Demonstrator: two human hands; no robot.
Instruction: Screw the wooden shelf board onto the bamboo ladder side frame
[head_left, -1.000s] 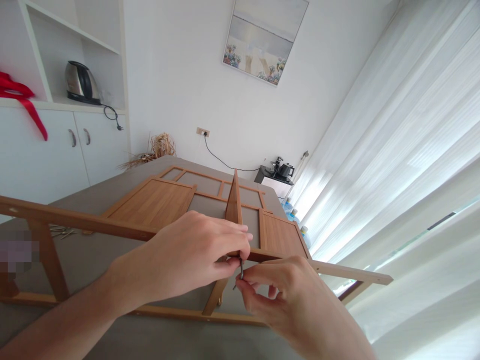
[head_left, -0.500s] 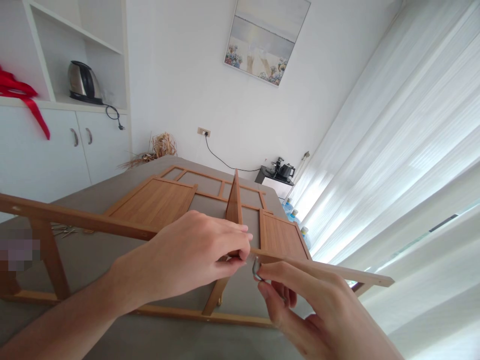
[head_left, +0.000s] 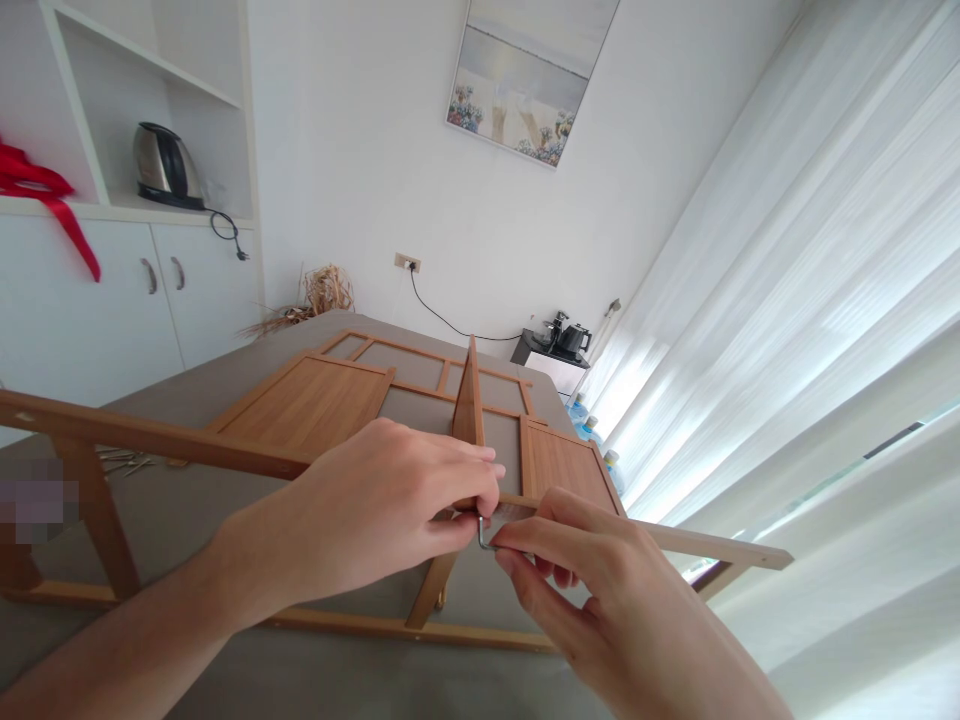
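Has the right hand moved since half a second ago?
Yes: leftward in view, judged against the upright wooden panel; the right hand, pinching the bent metal key, is now nearer the left hand.

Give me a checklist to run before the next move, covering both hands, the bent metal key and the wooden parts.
1. Right hand has the bent metal key: ok, pinched at its long arm.
2. Key's short arm points up toward the front rail: ok.
3. Key tip seated in a fastener: cannot tell, the contact is hidden.
4. Left hand steadying the front rail: ok, it grips around it beside the key.
5. Upright panel standing on edge: ok.
6. Panel flush with the front rail: cannot tell, the left hand covers that spot.
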